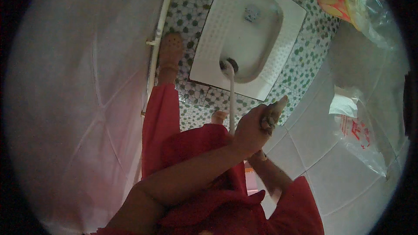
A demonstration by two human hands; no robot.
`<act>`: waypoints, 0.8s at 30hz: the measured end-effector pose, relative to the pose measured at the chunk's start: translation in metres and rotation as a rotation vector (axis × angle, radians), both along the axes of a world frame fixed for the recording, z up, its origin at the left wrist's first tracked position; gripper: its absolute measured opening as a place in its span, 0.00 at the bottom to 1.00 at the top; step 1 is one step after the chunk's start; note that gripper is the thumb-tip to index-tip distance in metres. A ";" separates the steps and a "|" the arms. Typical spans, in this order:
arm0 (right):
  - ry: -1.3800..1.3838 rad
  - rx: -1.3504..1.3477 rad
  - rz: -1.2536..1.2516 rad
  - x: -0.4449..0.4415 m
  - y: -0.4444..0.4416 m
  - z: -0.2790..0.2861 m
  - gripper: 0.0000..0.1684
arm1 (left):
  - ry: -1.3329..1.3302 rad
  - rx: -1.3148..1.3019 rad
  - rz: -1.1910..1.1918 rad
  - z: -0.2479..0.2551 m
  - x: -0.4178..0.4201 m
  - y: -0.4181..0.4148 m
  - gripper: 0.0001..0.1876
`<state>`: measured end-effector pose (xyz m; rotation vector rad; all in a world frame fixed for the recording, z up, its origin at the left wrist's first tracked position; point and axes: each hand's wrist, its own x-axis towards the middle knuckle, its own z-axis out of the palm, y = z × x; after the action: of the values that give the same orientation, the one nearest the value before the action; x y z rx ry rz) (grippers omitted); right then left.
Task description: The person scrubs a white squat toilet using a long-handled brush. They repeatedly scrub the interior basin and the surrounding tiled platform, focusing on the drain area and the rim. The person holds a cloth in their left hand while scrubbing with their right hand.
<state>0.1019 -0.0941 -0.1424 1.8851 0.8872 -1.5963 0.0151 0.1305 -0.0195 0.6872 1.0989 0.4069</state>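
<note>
My left hand (248, 133) reaches across my body and is closed around a mottled dark and pale object (271, 117) with a pointed pale end. I cannot tell exactly what it is. Just below it, my right hand (260, 155) is mostly hidden behind the left, so its grip does not show. A long pale rod or hose (232, 101) runs from beside my left hand to the dark drain hole (233, 62) of a white ceramic squat toilet (207, 52). Its upper end is hidden near my hands.
A brown clog (171, 47) on my foot stands left of the toilet, beside a pale wall pipe (161, 23). An orange-and-yellow bin (333, 0) with a clear plastic liner is at upper right. A clear bag (365, 147) with red print is against the tiled wall, near white paper (343, 105).
</note>
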 end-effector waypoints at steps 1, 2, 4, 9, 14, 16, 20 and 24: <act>-0.019 0.028 0.011 0.013 0.013 -0.006 0.15 | -0.068 -0.056 0.025 -0.002 0.002 0.000 0.13; -0.050 0.067 0.017 0.028 0.023 -0.013 0.14 | -0.010 0.007 -0.024 -0.001 0.001 -0.002 0.13; -0.091 0.147 0.046 0.064 0.055 -0.024 0.14 | 0.140 0.133 -0.106 0.013 -0.005 0.017 0.13; -0.182 0.450 0.293 0.122 0.150 -0.063 0.13 | 0.162 0.057 -0.167 0.013 -0.014 0.025 0.16; -0.199 0.547 0.013 0.126 0.252 -0.093 0.12 | 0.103 0.001 -0.085 0.005 -0.015 0.016 0.15; -0.321 0.388 0.149 0.107 0.291 -0.093 0.14 | 0.084 -0.043 -0.071 0.006 -0.016 0.018 0.15; -0.287 0.386 0.378 0.107 0.301 -0.110 0.14 | 0.103 0.039 -0.025 0.000 -0.020 0.015 0.14; -0.264 0.705 0.644 0.163 0.278 -0.113 0.16 | 0.101 0.059 -0.073 0.011 -0.020 0.024 0.13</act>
<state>0.2653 0.1837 -0.2551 1.8624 1.8561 -0.6664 -0.0046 0.1547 -0.0080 0.8052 1.1569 0.3460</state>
